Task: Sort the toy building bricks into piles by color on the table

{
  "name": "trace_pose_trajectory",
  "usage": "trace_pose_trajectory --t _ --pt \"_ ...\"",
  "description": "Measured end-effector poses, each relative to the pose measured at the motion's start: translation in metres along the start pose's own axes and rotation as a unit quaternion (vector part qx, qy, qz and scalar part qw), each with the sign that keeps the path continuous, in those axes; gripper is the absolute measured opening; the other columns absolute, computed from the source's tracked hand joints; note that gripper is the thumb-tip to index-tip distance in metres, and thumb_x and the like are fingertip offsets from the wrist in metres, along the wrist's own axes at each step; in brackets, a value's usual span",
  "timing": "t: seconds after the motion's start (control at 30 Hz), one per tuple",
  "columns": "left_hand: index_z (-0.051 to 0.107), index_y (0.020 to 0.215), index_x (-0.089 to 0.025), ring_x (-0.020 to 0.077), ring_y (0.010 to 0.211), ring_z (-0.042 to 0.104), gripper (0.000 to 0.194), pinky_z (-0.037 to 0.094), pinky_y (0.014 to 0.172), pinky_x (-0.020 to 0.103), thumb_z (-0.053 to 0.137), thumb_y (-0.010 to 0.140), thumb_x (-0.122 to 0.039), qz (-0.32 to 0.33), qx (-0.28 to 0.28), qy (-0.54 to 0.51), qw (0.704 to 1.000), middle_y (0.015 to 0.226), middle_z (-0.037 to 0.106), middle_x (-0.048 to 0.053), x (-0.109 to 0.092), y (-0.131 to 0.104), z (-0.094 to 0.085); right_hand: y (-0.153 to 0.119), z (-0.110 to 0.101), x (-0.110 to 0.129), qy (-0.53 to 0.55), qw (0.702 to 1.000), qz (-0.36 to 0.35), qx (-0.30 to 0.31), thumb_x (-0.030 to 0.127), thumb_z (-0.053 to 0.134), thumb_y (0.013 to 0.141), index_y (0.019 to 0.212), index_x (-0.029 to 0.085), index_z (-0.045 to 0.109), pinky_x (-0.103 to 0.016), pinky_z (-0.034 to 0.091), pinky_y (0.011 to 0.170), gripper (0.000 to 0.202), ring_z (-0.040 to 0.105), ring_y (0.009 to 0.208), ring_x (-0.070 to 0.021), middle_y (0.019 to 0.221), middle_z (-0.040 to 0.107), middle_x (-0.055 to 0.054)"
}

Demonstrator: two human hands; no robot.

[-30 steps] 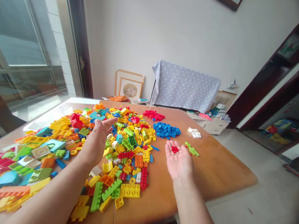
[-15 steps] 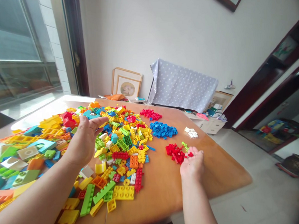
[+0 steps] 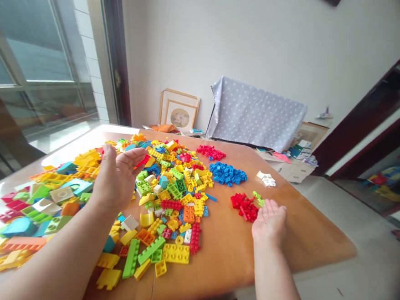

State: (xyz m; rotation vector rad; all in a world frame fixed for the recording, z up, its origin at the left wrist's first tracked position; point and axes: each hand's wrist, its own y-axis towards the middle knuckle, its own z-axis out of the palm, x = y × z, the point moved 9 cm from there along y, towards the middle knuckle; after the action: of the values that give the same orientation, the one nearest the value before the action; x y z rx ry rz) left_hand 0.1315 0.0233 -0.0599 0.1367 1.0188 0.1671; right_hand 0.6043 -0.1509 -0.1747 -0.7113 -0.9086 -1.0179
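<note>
My left hand (image 3: pixel 116 178) hovers over the large mixed heap of toy building bricks (image 3: pixel 178 192), thumb up and fingers stretched out. Nothing shows in its palm. My right hand (image 3: pixel 269 223) is palm up with its fingers extended, and no brick can be made out on it. Its fingertips are beside a small pile of red bricks (image 3: pixel 244 207). Just behind those fingers lie a few light green bricks (image 3: pixel 259 198). Farther back are a blue brick pile (image 3: pixel 228 174), a pinkish-red pile (image 3: pixel 211 152) and a few white pieces (image 3: pixel 266 179).
The bricks spread over the left half of a brown wooden table (image 3: pixel 220 252), whose right edge slopes away toward the floor. Past the table stand a dotted grey cloth (image 3: pixel 257 113) over something, a framed picture (image 3: pixel 179 116) and a white drawer cabinet (image 3: pixel 296 172).
Red pieces that lay on my right fingers are no longer seen there. My left hand stays raised over the heap, its fingers a little more spread. The whole view has shifted slightly.
</note>
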Motion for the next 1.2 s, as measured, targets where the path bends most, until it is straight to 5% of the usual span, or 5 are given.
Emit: trace_pose_trajectory --t 0.47,0.63,0.77,0.93,1.2 --pt "0.075 0.095 -0.021 0.0318 0.120 0.061 0.072 0.048 0.104 0.048 0.040 0.084 -0.083 0.024 -0.059 -0.055 0.996 0.118 0.072 0.014 -0.036 0.010 -0.037 -0.006 -0.003 0.020 -0.008 0.994 -0.106 0.022 0.053 0.041 0.096 0.129 0.019 0.056 -0.045 0.026 0.127 0.050 0.045 0.145 -0.0209 0.152 0.048 -0.015" --pt "0.074 0.090 -0.020 0.0304 0.111 0.065 0.070 0.054 0.089 0.043 0.043 0.083 -0.083 0.021 -0.101 -0.076 0.992 0.112 0.073 0.014 -0.039 0.019 -0.061 -0.012 -0.005 0.026 0.010 0.991 -0.132 0.021 0.033 0.055 0.087 0.116 0.018 0.059 -0.047 0.043 0.117 0.032 0.064 0.123 -0.0218 0.129 0.062 -0.014" --pt "0.071 0.088 -0.019 0.0274 0.099 0.068 0.068 0.054 0.077 0.038 0.043 0.085 -0.080 0.012 -0.143 -0.104 0.984 0.104 0.074 0.014 -0.040 0.024 -0.083 -0.021 -0.001 0.027 -0.001 0.991 -0.130 0.032 0.019 0.062 0.076 0.111 0.018 0.062 -0.044 0.059 0.089 0.035 0.071 0.093 -0.0209 0.094 0.067 -0.007" --pt "0.069 0.086 -0.017 0.0236 0.085 0.069 0.063 0.052 0.068 0.034 0.039 0.091 -0.072 -0.005 -0.188 -0.133 0.973 0.095 0.073 0.013 -0.041 0.025 -0.097 -0.051 0.045 0.029 -0.004 0.987 -0.088 0.137 0.019 0.065 0.073 0.104 0.017 0.067 -0.028 0.051 0.058 0.032 0.058 0.064 -0.0144 0.072 0.061 0.000" --pt "0.069 0.083 -0.017 0.0208 0.078 0.069 0.057 0.051 0.065 0.032 0.040 0.094 -0.066 0.014 -0.222 -0.158 0.962 0.093 0.073 0.012 -0.056 0.021 -0.115 -0.144 0.168 0.033 -0.012 0.941 -0.057 0.333 0.028 0.068 0.083 0.103 0.019 0.067 -0.019 0.031 0.047 0.022 0.038 0.050 -0.0079 0.059 0.046 0.007"
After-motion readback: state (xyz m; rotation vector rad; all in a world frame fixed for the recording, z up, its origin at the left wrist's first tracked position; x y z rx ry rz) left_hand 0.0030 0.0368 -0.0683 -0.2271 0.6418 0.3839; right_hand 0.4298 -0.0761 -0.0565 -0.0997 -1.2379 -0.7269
